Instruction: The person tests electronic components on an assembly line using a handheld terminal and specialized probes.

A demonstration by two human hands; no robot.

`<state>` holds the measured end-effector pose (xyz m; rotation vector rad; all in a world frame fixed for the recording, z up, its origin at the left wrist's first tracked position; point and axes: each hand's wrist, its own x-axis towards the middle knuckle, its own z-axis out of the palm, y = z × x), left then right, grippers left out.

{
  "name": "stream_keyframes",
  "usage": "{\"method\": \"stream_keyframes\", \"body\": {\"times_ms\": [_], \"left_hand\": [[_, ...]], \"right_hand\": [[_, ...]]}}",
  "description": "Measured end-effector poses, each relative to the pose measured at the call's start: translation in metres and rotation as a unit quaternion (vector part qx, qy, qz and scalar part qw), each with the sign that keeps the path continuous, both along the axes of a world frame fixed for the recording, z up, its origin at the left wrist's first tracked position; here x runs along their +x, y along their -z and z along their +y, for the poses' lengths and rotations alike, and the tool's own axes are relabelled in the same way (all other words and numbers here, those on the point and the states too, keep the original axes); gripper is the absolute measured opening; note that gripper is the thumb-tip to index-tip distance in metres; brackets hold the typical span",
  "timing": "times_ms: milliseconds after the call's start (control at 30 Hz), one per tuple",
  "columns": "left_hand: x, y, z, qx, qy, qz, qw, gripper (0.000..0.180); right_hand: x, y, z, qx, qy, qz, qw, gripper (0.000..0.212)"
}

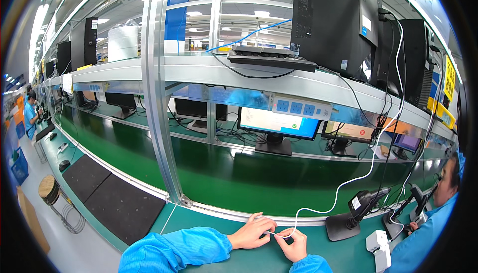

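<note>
My left hand [252,233] and my right hand [293,246] are close together over the near edge of the green bench. A thin white cable [340,188] runs between them, pinched by the fingers of both hands. Its short end by my left fingers is mostly covered, so I cannot make out a plug. From my right hand the cable loops up and to the right, across the green belt toward the black computer tower [326,24] on the shelf. Blue sleeves cover both my forearms.
A black handheld scanner on a stand [356,208] and a white device [379,250] are to the right, beside a co-worker in blue [423,233]. A metal post [159,84] rises ahead on the left. Black mats [124,206] lie left. Monitors [279,123] line the far side.
</note>
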<state>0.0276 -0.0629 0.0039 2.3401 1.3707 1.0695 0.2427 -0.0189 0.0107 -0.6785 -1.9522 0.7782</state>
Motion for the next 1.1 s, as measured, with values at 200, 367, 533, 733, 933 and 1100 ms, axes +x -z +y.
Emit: {"method": "stream_keyframes", "body": {"times_ms": [200, 367, 533, 733, 933, 1100], "left_hand": [[0.000, -0.004, -0.001, -0.019, 0.005, -0.005, 1.000, 0.019], [0.000, -0.006, -0.002, -0.014, 0.003, -0.008, 1.000, 0.022], [0.000, -0.005, -0.001, -0.006, 0.005, 0.004, 1.000, 0.020], [0.002, -0.004, -0.001, 0.025, 0.013, 0.019, 0.999, 0.016], [0.003, -0.007, -0.002, 0.063, 0.016, 0.032, 0.997, 0.019], [0.003, -0.008, -0.002, 0.060, 0.014, 0.028, 0.998, 0.020]], "right_hand": [[-0.001, 0.000, 0.000, -0.011, 0.016, 0.025, 1.000, 0.008], [0.001, 0.003, 0.003, -0.033, 0.037, 0.023, 0.998, 0.009], [0.004, 0.011, 0.009, -0.073, 0.048, 0.094, 0.992, 0.009], [0.006, 0.011, 0.009, -0.087, 0.046, 0.071, 0.993, 0.010], [0.001, 0.002, 0.001, -0.084, 0.014, 0.037, 0.996, 0.011], [0.002, 0.003, 0.003, -0.082, 0.017, 0.031, 0.996, 0.010]]}}
